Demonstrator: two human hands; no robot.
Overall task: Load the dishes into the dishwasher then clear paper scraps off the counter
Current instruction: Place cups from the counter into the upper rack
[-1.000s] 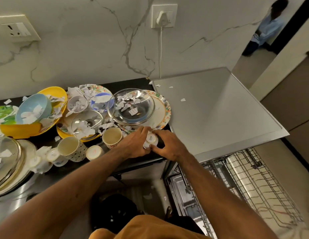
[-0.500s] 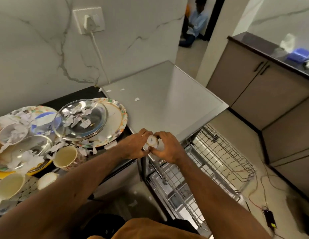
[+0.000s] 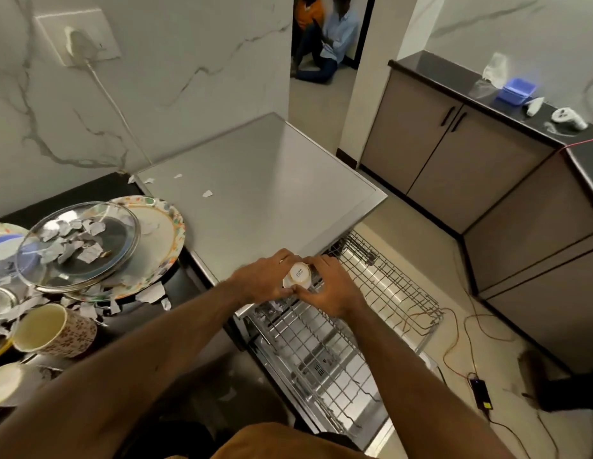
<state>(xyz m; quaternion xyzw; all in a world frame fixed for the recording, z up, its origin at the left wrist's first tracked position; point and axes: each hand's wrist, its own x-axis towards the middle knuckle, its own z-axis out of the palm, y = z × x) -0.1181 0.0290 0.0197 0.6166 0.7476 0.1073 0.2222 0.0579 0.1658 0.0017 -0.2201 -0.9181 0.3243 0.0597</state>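
Both hands hold a small white cup (image 3: 298, 274) upside down, its base with a printed mark facing up. My left hand (image 3: 262, 281) grips it from the left and my right hand (image 3: 328, 289) from the right. The cup hangs above the near left corner of the pulled-out dishwasher rack (image 3: 371, 293), at the front edge of the steel dishwasher top (image 3: 255, 180). On the dark counter to the left stand a glass bowl (image 3: 76, 243) with paper scraps (image 3: 86, 246) in it, a patterned plate (image 3: 159, 233) under it, and a flowered mug (image 3: 53, 329).
More dishes and torn paper crowd the counter's left edge. A few scraps (image 3: 207, 193) lie on the dishwasher top. Cables (image 3: 467, 329) and a small black device (image 3: 480, 392) lie on the floor right of the rack. Cabinets (image 3: 454, 154) line the right wall. People sit in the doorway (image 3: 325, 38).
Both hands carried the upturned cup from the counter's edge rightward to over the dishwasher rack. My view swung right, so most of the counter dishes left the frame.
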